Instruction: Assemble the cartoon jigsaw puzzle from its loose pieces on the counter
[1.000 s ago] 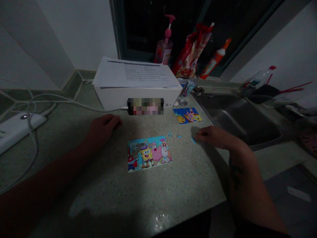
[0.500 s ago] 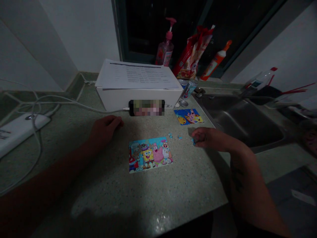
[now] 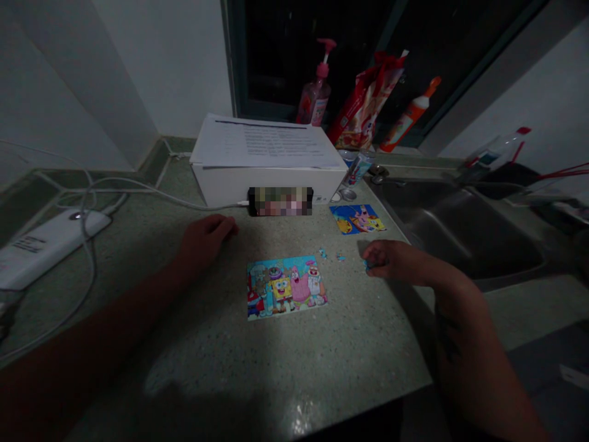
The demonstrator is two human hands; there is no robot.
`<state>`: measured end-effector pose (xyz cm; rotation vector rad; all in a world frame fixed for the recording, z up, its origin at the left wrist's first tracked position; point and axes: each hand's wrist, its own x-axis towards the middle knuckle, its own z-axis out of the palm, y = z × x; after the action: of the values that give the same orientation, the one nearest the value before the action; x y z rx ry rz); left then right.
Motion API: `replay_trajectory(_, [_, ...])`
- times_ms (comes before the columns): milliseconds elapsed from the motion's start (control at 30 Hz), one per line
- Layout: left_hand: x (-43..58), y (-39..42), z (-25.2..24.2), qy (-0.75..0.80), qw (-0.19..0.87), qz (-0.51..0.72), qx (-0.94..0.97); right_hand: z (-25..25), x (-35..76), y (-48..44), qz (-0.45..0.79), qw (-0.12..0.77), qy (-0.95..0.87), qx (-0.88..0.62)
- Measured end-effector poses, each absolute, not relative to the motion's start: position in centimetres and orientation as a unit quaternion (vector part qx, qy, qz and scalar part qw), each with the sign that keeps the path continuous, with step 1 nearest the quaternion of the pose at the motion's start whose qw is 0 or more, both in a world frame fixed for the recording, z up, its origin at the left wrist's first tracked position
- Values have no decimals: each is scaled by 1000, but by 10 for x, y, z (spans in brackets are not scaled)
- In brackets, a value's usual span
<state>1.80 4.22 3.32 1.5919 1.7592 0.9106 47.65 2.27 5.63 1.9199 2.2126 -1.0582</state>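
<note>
My right hand (image 3: 389,261) is just above or on the counter, its fingertips closed on a small blue jigsaw piece (image 3: 366,264) that is mostly hidden. Two loose jigsaw pieces, one on the left (image 3: 323,253) and one nearer the hand (image 3: 340,256), lie to the left of it. A cartoon jigsaw puzzle (image 3: 287,288) lies flat between my hands, its picture largely filled in. Behind my right hand is a blue cartoon picture card (image 3: 358,220). My left hand (image 3: 208,239) rests on the counter with fingers curled, nothing visible in it.
A phone (image 3: 280,202) on a white cable leans against a white box (image 3: 271,178) topped with printed paper. A can (image 3: 359,167) stands beside the box. The sink (image 3: 464,227) opens at the right. A power strip (image 3: 50,245) lies at the left; bottles and a red bag (image 3: 368,104) line the window.
The whole view has shifted slightly, so everything appears a little farther right. Both hands keep nearly the same pose and place on the counter; the puzzle and loose pieces stay put.
</note>
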Motion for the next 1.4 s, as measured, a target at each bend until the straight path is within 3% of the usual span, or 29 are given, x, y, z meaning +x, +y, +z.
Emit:
replay_trajectory(700, [20,42,34,657,312,351,590,60,470,21,-375,-25,698,610])
replay_trajectory(933, [19,43,33,655,301,348,599,60,468,22,-401,-69,714,570])
replay_trajectory(1167, [18,42,30,641,310,361,602,62,421,22,-385,-187,731,531])
replay_trajectory(1400, [18,42,32,642,302,354,610,70,352,22,-429,-198,738,482])
